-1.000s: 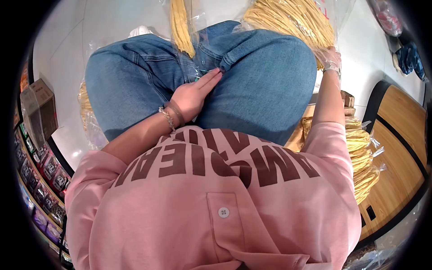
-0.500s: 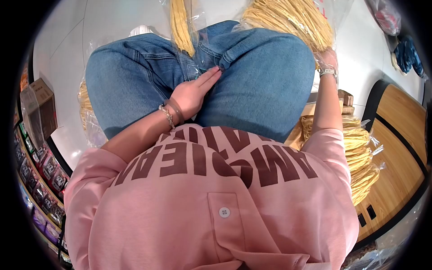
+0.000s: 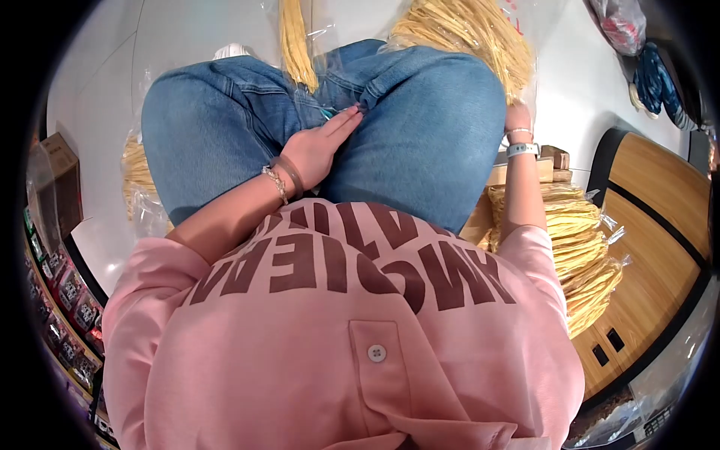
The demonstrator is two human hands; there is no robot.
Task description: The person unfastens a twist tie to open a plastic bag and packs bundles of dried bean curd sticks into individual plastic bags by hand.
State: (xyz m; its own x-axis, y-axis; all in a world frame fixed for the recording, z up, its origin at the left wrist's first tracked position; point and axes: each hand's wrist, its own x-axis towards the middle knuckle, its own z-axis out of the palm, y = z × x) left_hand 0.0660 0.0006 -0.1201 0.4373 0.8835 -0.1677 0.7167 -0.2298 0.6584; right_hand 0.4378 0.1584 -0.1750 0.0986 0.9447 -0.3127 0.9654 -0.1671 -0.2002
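A clear plastic bag of pale yellow dried strips [image 3: 298, 49] hangs down between my knees. My left hand [image 3: 309, 157] is at the bag's lower end, fingers straight and pressed together, seemingly pinching the plastic; the thumb is mostly hidden. A small teal piece [image 3: 326, 114] shows beside these fingers. Beyond my right knee lies a larger clear bag of yellow strips [image 3: 457, 30]. My right hand [image 3: 518, 118] is closed at its near end, partly covered by the plastic.
More bagged yellow strips [image 3: 581, 247] are stacked to my right, by a wooden-topped unit [image 3: 652, 202]. Another bag [image 3: 137, 172] lies beside my left knee. A cardboard box [image 3: 64, 176] and shelves of packets [image 3: 67, 300] stand at left. Dark blue items [image 3: 654, 82] are on the floor, far right.
The view has shifted slightly. My right hand and the larger bag have come a little left and the wrist has turned. My left hand stays at the narrow bag's end.
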